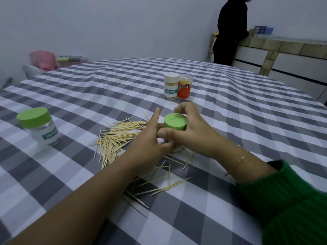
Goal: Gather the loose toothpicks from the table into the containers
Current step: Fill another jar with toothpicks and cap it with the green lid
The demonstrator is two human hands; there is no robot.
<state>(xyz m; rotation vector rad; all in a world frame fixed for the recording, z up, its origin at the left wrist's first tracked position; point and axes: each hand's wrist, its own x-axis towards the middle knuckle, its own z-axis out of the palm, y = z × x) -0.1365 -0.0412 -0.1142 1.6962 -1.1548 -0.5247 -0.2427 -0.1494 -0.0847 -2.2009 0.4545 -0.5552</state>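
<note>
Loose toothpicks (116,138) lie scattered on the checked counter (230,121), piled left of the hands and strewn toward the near edge. Between the hands stands a green-lidded container (175,123). The right hand (192,128) curls its fingers over the lid and grips it; the left hand (150,138) holds the container's body lower down, fingers wrapped round it. A second green-lidded container (39,127) stands near the left edge. Farther back, a white toothpick container (171,86) and an orange container (184,86) stand touching. A person in black (230,30) stands beyond the far right corner.
</note>
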